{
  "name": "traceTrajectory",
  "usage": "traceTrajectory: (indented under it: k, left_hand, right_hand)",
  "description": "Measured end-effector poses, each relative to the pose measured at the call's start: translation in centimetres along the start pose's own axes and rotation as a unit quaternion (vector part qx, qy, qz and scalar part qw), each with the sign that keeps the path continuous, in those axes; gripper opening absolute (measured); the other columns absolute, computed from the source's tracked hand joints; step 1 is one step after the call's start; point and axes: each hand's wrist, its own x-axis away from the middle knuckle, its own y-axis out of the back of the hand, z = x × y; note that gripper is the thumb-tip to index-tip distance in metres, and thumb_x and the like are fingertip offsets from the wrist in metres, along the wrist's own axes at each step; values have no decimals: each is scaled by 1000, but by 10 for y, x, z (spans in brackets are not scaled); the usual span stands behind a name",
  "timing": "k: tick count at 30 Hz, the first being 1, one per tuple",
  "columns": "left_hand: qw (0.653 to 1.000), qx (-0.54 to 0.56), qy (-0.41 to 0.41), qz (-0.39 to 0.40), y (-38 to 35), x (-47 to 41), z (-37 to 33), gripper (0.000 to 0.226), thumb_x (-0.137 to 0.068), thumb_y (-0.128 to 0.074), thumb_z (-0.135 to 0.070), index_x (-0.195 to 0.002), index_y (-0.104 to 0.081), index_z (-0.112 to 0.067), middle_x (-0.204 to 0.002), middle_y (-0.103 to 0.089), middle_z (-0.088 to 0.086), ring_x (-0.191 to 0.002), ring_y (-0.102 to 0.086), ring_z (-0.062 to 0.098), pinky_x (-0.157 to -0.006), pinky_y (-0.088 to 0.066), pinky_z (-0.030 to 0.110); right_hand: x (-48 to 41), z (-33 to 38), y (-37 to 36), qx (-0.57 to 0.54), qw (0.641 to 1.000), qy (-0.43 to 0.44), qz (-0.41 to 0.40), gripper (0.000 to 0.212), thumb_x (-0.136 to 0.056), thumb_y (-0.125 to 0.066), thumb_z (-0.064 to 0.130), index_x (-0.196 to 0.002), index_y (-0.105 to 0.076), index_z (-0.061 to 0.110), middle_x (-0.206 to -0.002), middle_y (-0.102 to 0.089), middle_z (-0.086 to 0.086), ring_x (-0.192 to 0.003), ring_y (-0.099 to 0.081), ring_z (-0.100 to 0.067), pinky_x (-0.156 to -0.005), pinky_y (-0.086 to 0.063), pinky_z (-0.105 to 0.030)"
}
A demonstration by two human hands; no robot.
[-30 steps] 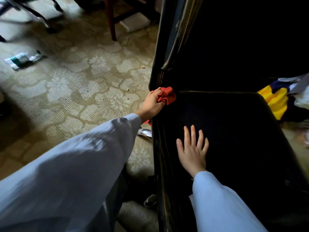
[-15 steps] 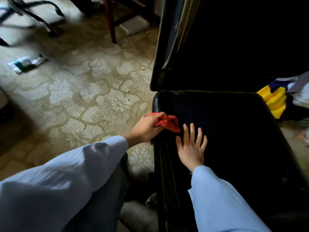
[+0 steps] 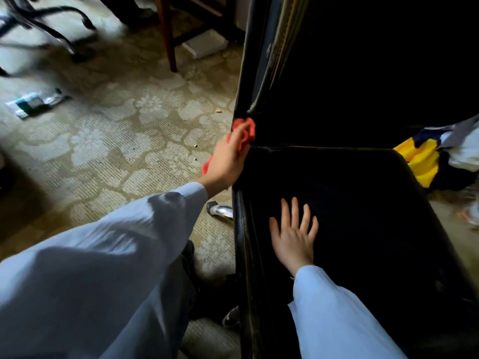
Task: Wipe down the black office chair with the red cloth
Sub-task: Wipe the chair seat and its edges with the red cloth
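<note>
Red cloth (image 3: 244,130) is bunched in the person's left hand (image 3: 228,161) and pressed against the black office chair (image 3: 363,216) at the seat's back left corner, just where the backrest rises from it. The fingers curl around the cloth, and a tail of it pokes out below the palm on the seat's outer side. The right hand (image 3: 294,237) lies flat on the seat, near its left edge and toward the front. Its fingers are straight and spread and hold nothing; it looks to be steadying the chair. Well left of the seat, a wrapper (image 3: 36,101) lies on the patterned carpet (image 3: 116,151). Beyond the seat's right edge sits a heap of yellow fabric (image 3: 420,161). I'd call the job midway at best. The cloth is working the seat's left rim, and the upholstery is too dark to show which parts are clean. The backrest, the broad middle of the seat and its right side all look to need a pass.
</note>
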Motion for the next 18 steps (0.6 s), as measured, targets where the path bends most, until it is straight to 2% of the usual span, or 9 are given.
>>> traceTrajectory:
  k: [2, 4, 5, 7, 9, 11, 13, 16, 18]
  left_hand:
    - [989, -100, -30, 106, -16, 5, 11, 63, -90, -46, -34, -148, -23, -21, -134, -49, 12, -119, -46, 34, -100, -36, 39]
    - [973, -178, -27, 146, -23, 10, 18, 76, -81, -49, -55, -148, -22, -30, -146, -35, 4, -131, -29, 34, -105, -33, 49]
    - [967, -200, -17, 156, -23, 10, 20, 77, -79, -56, -59, -146, -26, -33, -149, -28, 3, -136, -18, 35, -107, -29, 52]
    - [960, -216, -6, 180, -21, 8, 22, 77, -76, -64, -59, -143, -31, -40, -153, -15, 6, -140, 1, 38, -111, -18, 57]
    - [963, -173, 1, 205, -19, 7, 24, 79, -74, -66, -59, -142, -30, -43, -155, -2, 7, -140, 13, 38, -111, -11, 59]
    - [973, -101, 14, 209, -22, 7, 28, 80, -73, -69, -56, -142, -31, -42, -156, 4, 7, -141, 10, 37, -114, -13, 56]
    - [981, -77, 25, 177, -31, 8, 29, 77, -73, -69, -57, -141, -34, -41, -156, 1, 8, -140, 3, 38, -115, -15, 51]
    - [985, -129, 29, 113, -43, 12, 22, 61, -82, -60, -54, -138, -40, -40, -156, -11, 11, -136, -8, 43, -114, -16, 47]
    - [980, -174, 15, 92, -48, 15, 20, 52, -87, -48, -56, -135, -47, -37, -153, -23, 13, -132, -20, 47, -109, -24, 50]
  right_hand:
    - [-1, 0, -1, 7, 1000, -3, 4, 86, -73, 10, 57, -150, -11, 25, -159, -3, -2, -145, 1, -29, -113, 4, -47]
    - [-2, 0, -1, 11, 1000, -6, 11, 87, -71, 13, 57, -150, -8, 25, -159, 0, -2, -145, 3, -28, -113, 5, -47]
    - [-2, 0, -1, 13, 1000, -6, 14, 88, -71, 14, 57, -150, -6, 26, -159, 1, -1, -145, 4, -27, -113, 6, -47]
    - [-3, 0, -2, 12, 1000, -8, 16, 88, -71, 13, 57, -150, -6, 26, -159, 2, -1, -145, 5, -28, -113, 6, -47]
    - [-3, 0, -4, 6, 1000, -9, 5, 86, -73, 10, 57, -150, -10, 25, -159, -2, -2, -145, 2, -29, -113, 5, -47]
    - [-4, 1, -4, 5, 1000, -9, -7, 85, -75, 7, 56, -150, -14, 23, -158, -7, -4, -145, -1, -30, -113, 3, -48]
    - [-4, 2, -4, 9, 1000, -10, -6, 84, -75, 7, 56, -150, -14, 24, -158, -7, -4, -145, -1, -30, -113, 4, -48]
    - [-5, 3, -3, 14, 1000, -13, -2, 81, -78, 6, 56, -150, -9, 24, -159, -3, -3, -145, 2, -29, -113, 5, -47]
    - [-6, 3, -2, 24, 999, -17, 17, 82, -75, 12, 56, -150, -2, 25, -159, 4, -2, -145, 7, -28, -113, 7, -46]
